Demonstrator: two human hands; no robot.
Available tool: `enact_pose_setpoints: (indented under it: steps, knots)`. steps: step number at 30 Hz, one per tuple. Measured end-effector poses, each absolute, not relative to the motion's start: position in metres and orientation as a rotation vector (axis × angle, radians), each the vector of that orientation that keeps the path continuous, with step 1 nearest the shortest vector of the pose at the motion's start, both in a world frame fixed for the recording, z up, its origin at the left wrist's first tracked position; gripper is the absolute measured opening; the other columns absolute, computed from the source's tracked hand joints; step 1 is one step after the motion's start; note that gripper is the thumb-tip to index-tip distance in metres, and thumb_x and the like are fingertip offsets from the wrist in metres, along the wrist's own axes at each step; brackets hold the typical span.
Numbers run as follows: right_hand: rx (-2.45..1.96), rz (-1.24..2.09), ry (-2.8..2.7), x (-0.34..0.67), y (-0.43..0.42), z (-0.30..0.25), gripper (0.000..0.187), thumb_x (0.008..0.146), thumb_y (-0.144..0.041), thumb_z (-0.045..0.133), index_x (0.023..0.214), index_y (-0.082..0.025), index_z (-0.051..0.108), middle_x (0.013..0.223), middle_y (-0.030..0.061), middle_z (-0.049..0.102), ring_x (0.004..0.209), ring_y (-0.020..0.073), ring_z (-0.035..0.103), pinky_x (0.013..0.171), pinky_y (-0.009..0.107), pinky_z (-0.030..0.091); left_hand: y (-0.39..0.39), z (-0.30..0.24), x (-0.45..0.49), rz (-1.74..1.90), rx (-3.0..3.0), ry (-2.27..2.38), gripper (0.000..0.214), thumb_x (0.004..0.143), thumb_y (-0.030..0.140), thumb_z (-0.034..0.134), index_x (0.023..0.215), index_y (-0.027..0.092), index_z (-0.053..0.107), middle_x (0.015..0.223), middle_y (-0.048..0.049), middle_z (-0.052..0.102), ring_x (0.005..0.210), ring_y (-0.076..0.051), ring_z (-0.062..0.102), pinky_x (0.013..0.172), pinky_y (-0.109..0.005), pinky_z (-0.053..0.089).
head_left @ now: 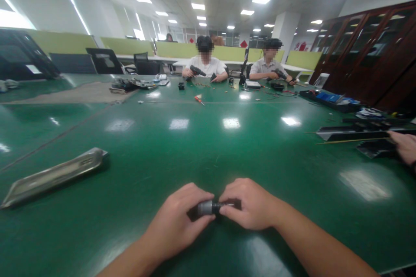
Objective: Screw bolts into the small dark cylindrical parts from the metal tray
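Near the front of the green table, both hands are on a small cylindrical part (206, 207), grey on the left and black and narrower to the right. I cannot make out what kind of part it is. My left hand (178, 212) is closed around the grey end, thumb below and fingers above. With thumb and fingertips, my right hand (248, 205) pinches the narrow black end, where a thin shiny piece shows between the fingers. The part lies roughly level, at or just above the table top; its far ends are partly hidden by the hands.
A long metal tray (55, 177) lies to the left on the green table (156, 151). An orange screwdriver (199, 100) lies further back. At right, another person's hand (404, 145) touches black channel-shaped pieces (354, 132). Two people hold drills across the table.
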State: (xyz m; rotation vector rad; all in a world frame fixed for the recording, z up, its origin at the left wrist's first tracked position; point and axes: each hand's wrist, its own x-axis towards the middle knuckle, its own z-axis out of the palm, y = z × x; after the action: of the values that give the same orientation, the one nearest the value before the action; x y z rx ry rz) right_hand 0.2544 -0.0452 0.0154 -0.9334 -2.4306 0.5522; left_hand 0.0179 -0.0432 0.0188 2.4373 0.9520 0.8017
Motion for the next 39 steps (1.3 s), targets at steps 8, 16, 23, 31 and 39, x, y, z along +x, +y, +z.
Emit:
enact_pose_setpoints:
  steps: [8, 16, 23, 31, 39]
  knots:
    - [-0.976, 0.553, -2.440, 0.2566, -0.0443, 0.0150, 0.017, 0.090, -0.029, 0.063, 0.093, -0.018, 0.075, 0.084, 0.0038, 0.075, 0.077, 0.0184, 0.065, 0.073, 0.029, 0.044, -0.0418, 0.0147, 0.0144, 0.847, 2.439, 0.924, 0.022, 0.086, 0.020, 0.069, 0.107, 0.026, 0.069, 0.094, -0.0016, 0.072, 0.087, -0.016, 0.065, 0.077, -0.028, 0.052]
    - [-0.985, 0.536, -2.424, 0.2579, -0.0436, 0.0156, 0.015, 0.089, -0.028, 0.063, 0.091, -0.019, 0.074, 0.079, 0.0028, 0.074, 0.072, 0.0174, 0.063, 0.071, 0.029, 0.043, -0.0388, 0.0137, 0.0137, 0.839, 2.461, 0.926, 0.022, 0.087, 0.020, 0.068, 0.108, 0.025, 0.069, 0.096, -0.0037, 0.072, 0.088, -0.017, 0.065, 0.077, -0.029, 0.053]
    - [-0.993, 0.543, -2.427, 0.2593, -0.0430, 0.0151, 0.013, 0.087, -0.027, 0.064, 0.089, -0.019, 0.074, 0.077, 0.0019, 0.073, 0.070, 0.0168, 0.063, 0.071, 0.029, 0.043, -0.0386, 0.0118, 0.0125, 0.870, 2.457, 0.931, 0.023, 0.086, 0.019, 0.068, 0.108, 0.025, 0.069, 0.096, -0.0033, 0.072, 0.089, -0.017, 0.065, 0.078, -0.029, 0.053]
    - [-1.007, 0.533, -2.440, 0.2617, -0.0420, 0.0135, 0.013, 0.086, -0.027, 0.065, 0.090, -0.019, 0.074, 0.078, 0.0017, 0.073, 0.070, 0.0169, 0.063, 0.072, 0.029, 0.044, -0.0400, 0.0174, 0.0133, 0.866, 2.464, 0.948, 0.021, 0.086, 0.018, 0.069, 0.106, 0.024, 0.070, 0.094, -0.0026, 0.072, 0.087, -0.016, 0.065, 0.077, -0.029, 0.054]
    - [-1.018, 0.543, -2.435, 0.2625, -0.0419, 0.0146, 0.014, 0.085, -0.027, 0.065, 0.090, -0.019, 0.075, 0.078, 0.0027, 0.073, 0.071, 0.0178, 0.063, 0.072, 0.029, 0.044, -0.0388, 0.0166, 0.0145, 0.871, 2.473, 0.947, 0.020, 0.085, 0.019, 0.069, 0.105, 0.024, 0.070, 0.094, -0.0034, 0.072, 0.087, -0.017, 0.065, 0.077, -0.029, 0.054]
